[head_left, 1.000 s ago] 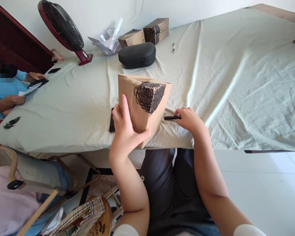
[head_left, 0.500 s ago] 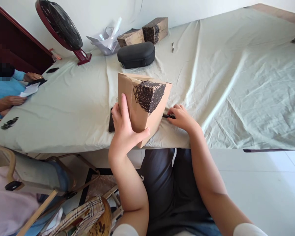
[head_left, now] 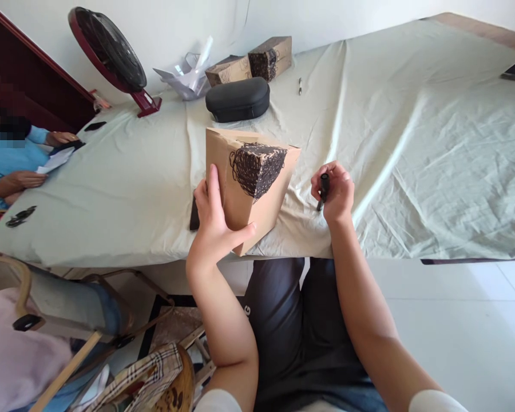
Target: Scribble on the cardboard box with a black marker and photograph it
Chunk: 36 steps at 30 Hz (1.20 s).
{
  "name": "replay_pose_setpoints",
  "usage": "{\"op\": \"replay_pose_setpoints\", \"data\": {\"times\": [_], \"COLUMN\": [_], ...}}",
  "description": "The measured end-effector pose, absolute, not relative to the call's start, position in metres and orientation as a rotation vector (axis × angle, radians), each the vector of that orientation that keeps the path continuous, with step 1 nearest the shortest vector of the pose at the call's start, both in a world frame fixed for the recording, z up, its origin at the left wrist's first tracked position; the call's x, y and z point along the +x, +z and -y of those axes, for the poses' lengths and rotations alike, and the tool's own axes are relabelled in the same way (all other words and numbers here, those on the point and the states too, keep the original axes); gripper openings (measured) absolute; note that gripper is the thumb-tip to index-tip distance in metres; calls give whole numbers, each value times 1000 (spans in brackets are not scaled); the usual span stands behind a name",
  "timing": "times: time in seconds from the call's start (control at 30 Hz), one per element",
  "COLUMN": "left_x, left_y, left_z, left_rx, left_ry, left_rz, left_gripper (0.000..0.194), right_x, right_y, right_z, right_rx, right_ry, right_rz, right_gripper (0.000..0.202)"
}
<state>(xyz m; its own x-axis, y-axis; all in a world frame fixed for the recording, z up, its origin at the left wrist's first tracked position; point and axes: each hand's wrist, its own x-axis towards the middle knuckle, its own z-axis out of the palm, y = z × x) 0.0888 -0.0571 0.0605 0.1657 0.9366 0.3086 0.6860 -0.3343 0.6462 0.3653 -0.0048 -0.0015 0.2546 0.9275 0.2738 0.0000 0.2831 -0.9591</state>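
Note:
A brown cardboard box (head_left: 236, 197) stands tilted at the table's front edge, one corner covered in dense black scribble. My left hand (head_left: 217, 214) grips its left side, thumb across the near edge and fingers along the left face. To the right of the box, my right hand (head_left: 335, 191) is closed around a black marker (head_left: 324, 186), held roughly upright above the cloth and apart from the box. A dark flat object (head_left: 194, 214) shows partly behind my left hand; the rest of it is hidden.
Behind the box lie a black zip case (head_left: 238, 100), two scribbled boxes (head_left: 270, 57), a clear plastic bag (head_left: 184, 77) and a small pen (head_left: 300, 86). A dark red fan (head_left: 111, 54) stands at the back left. Another person (head_left: 8, 166) sits at the left, holding paper.
My right hand has lifted away from the box's right side, moving right with the marker and turning it more upright. My left hand and the box have hardly moved.

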Motion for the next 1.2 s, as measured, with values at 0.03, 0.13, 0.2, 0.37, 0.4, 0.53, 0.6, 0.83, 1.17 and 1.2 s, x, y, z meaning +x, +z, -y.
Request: {"op": "replay_pose_setpoints", "data": {"times": [0.03, 0.13, 0.2, 0.37, 0.4, 0.53, 0.6, 0.83, 1.17, 1.2], "left_x": [89, 88, 87, 90, 90, 87, 83, 69, 71, 67], "left_y": [61, 59, 58, 58, 58, 56, 53, 36, 16, 12], "left_z": [57, 56, 55, 53, 53, 53, 50, 36, 18, 15], "left_rx": [2092, 2087, 2073, 2063, 2069, 2075, 2061, 1910, 1764, 1782], "left_ry": [970, 982, 987, 980, 985, 1084, 1169, 1395, 1345, 1328], "left_rz": [-1537, -1534, -1535, -1532, -1527, -1460, -1417, -1188, -1236, -1242], "left_gripper": [142, 143, 143, 139, 137, 132, 131, 132, 130, 126], "right_x": [365, 364, 365, 362, 360, 349, 346, 340, 322, 323], "right_y": [-1, 0, 0, 5, 6, 1, -6, -21, -23, -23], "right_z": [5, 3, 2, 2, 2, 2, -2, -2, 5, 5], "right_rx": [-1056, -1070, -1123, -1140, -1157, -1354, -1517, -1136, -892, -892], "right_ry": [845, 874, 917, 1015, 955, 586, 474, 683, 1328, 1335], "right_rz": [1081, 1054, 1051, 1075, 1096, 1395, 1593, 1733, 1601, 1596], "right_gripper": [63, 65, 59, 46, 42, 28, 26, 81, 136, 136]}}
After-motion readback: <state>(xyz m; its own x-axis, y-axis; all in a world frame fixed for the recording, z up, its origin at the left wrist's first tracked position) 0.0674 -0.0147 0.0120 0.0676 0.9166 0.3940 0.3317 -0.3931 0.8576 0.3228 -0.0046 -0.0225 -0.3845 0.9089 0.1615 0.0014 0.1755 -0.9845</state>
